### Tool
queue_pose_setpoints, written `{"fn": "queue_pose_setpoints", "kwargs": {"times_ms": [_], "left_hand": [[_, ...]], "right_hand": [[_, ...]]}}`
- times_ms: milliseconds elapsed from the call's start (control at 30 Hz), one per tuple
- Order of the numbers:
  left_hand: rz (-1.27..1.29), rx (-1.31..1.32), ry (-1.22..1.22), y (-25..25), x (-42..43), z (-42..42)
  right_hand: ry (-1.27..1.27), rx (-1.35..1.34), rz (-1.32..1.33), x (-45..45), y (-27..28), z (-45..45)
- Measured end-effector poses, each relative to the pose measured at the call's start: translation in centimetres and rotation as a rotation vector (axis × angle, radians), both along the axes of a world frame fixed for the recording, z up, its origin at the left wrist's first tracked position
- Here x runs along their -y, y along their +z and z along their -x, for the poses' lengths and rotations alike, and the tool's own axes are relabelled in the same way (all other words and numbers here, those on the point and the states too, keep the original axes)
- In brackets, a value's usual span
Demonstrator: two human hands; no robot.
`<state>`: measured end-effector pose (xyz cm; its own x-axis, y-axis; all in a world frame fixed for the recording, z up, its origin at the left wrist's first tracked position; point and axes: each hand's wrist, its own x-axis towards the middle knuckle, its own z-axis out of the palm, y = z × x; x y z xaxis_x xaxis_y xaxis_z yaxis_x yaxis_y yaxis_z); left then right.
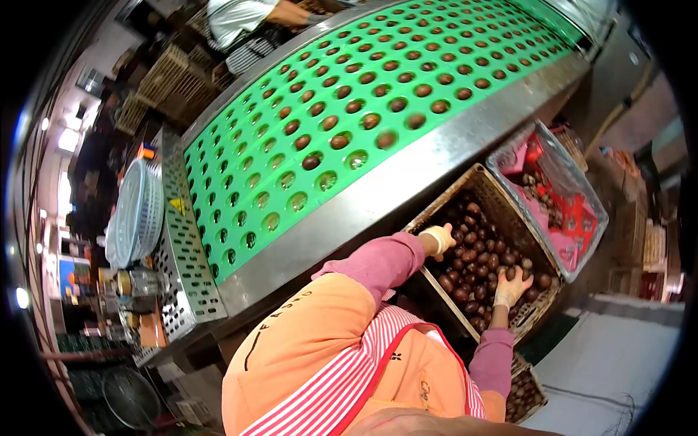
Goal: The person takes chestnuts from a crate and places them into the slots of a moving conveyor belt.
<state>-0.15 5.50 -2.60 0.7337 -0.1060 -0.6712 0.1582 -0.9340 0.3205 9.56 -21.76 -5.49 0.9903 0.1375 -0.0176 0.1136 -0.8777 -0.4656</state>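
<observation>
A rectangular crate (445, 293) in front of me holds many dark brown, egg-shaped pieces (476, 272) that look like eggs. My right hand (511, 285) reaches down into their right part, its fingers bent around some of them. At the crate's upper left side is my left hand (439, 241), a pale covering around its back and wrist. Its fingers are partly hidden, so its grip is unclear. Beyond the crate, a green perforated panel (280, 231) carries similar brown eggs in rows of round holes; the holes nearest its lower left hold none.
A metal ledge (349, 227) borders the panel. Right of the crate stands a grey bin (590, 247) with red and pink material. Another person (243, 25) is across the panel. White baskets (138, 211) stand at left; a second crate (534, 396) of brown pieces sits below.
</observation>
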Motion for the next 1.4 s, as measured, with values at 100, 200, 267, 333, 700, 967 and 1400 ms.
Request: {"fn": "queue_pose_setpoints", "kwargs": {"times_ms": [100,200,267,333,700,967,1400], "left_hand": [[0.05,0.019,0.068,1.8,0.3,0.8],[0.323,0.278,0.25,4.5,-0.5,2.8],[0.62,0.436,0.37,6.5,-1.9,4.4],[1.056,0.5,0.627,9.8,-3.8,7.9],[1.449,1.256,1.765,9.6,-16.4,36.7],[0.997,1.0,1.902,5.8,-25.8,40.7],[0.77,0.952,1.88,7.5,-29.7,41.9]], "right_hand": [[0.027,-0.165,0.006,-0.6,-1.0,0.8],[-0.106,-0.278,-0.188,-0.4,-2.5,-0.3],[-0.089,-0.379,-0.392,1.4,-4.7,-1.7],[-0.235,-0.614,-0.651,-1.2,4.1,1.6],[0.394,-1.061,-1.272,-20.9,15.4,8.8],[0.911,-1.178,-0.951,-45.3,17.0,23.0],[1.436,-0.573,-0.338,-56.7,13.5,29.2]]}}
